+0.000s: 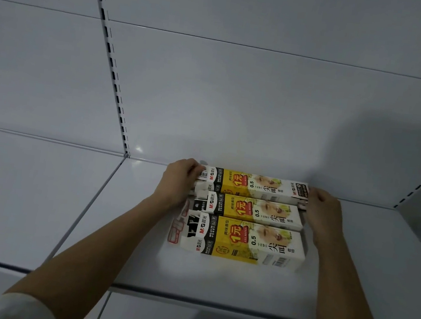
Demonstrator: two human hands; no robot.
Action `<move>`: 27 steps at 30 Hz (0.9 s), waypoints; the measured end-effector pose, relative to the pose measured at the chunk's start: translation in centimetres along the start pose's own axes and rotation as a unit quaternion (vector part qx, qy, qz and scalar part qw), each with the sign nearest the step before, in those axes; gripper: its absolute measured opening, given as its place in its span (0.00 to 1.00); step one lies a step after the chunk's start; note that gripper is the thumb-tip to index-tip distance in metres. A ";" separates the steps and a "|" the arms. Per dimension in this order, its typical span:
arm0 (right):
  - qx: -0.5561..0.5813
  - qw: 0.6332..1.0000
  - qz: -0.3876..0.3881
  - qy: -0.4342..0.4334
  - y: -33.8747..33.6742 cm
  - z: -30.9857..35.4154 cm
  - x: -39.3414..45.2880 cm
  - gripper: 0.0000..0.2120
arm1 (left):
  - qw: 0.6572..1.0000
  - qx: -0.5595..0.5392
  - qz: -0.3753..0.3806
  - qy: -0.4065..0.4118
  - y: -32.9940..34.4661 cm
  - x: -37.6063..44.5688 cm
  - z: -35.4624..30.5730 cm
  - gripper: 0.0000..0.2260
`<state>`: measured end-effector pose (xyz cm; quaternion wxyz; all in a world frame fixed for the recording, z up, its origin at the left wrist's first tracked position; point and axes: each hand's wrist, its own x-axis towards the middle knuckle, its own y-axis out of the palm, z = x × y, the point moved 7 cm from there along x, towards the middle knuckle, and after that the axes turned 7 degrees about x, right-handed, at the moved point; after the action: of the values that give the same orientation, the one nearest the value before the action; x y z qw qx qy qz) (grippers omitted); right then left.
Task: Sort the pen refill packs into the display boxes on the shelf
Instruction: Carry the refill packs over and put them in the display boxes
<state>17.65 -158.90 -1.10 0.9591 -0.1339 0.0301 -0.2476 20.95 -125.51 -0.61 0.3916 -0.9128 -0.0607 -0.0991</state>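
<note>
Head view: three yellow-and-white boxes are lined up side by side on the shelf (214, 276); the rear box (251, 185) is gripped at its ends by the left hand (181, 175) and right hand (323, 205).

Left hand (180, 179) covers the left end of the back box (251, 185), and the right hand (322, 209) hides its right end, so can't tell how the fingertips sit behind it. Small print on the boxes is too tiny to read, and whatever's inside the front box (240, 240) isn't visible. Both arms run off the bottom edge, and the stuff at the bottom left corner is too blurry/cut off to ID.
</note>
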 end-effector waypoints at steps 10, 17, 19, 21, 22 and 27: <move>0.054 0.998 -0.010 -0.017 -0.6 -0.8 0.1 0.12 | 0.984 -0.151 -0.034 -0.087 0.1 -0.5 1.1 0.06; 0.139 0.989 0.047 0.032 -0.4 -1.2 -0.2 0.08 | 0.998 0.040 -0.010 -0.057 -2.0 1.6 1.1 0.12; 0.166 0.982 0.067 0.052 -0.1 -1.1 -0.6 0.07 | 0.983 0.171 -0.072 0.012 -2.8 1.3 -1.0 0.18; 0.155 0.983 0.084 0.056 0.4 -0.7 -1.0 0.07 | 0.970 0.185 -0.032 0.153 -1.5 0.5 -5.0 0.24; 0.140 0.985 0.090 0.054 0.7 -0.6 -1.1 0.07 | 0.963 0.185 0.025 0.197 -0.2 0.1 -6.6 0.24; 0.148 0.986 0.053 0.062 0.4 -0.5 -1.4 0.09 | 0.951 0.188 0.125 0.211 2.7 1.1 -6.4 0.19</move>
<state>16.58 -158.00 -1.71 0.9763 0.0272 0.0592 -0.2063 21.69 -131.94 2.08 0.5692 -0.7811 0.1201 -0.2267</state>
